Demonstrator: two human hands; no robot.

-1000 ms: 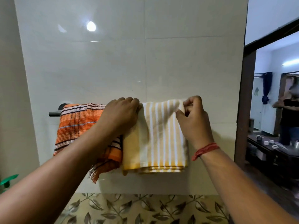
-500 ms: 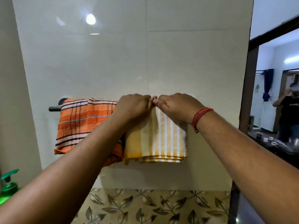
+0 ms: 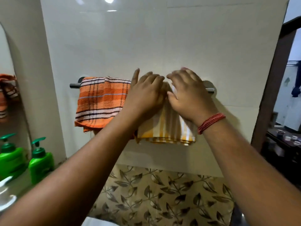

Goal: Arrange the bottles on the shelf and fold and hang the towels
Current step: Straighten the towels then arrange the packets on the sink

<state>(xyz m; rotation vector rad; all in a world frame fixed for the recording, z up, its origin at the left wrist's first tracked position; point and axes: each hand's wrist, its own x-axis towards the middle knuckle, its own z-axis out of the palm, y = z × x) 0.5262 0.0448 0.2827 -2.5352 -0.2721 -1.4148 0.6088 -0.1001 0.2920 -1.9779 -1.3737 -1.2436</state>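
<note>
Two towels hang side by side on the towel bar [image 3: 210, 89] fixed to the white tiled wall [image 3: 195, 46]. On the left is the orange checked towel [image 3: 101, 101], and touching its right edge is the yellow striped towel [image 3: 167, 128], folded over the bar. Both hands are in front of the upper part of the yellow striped towel, close to each other. The left hand [image 3: 145, 93] has its fingers loosely bent with the index finger pointing up, and it grips nothing that can be seen. The right hand [image 3: 187, 93] has its fingers spread and relaxed, a little blurred, with the thumb touching the cloth; it is released too. A red thread band [image 3: 211, 123] is around the right wrist. On the near left, a green pump bottle [image 3: 40, 162] stands beside the mirror [image 3: 9, 98], which shows its reflection. Below the white tiles is a band of tiles with a leaf pattern [image 3: 162, 193]. On the far right, a dark door frame [image 3: 270, 88] opens to another room.
</note>
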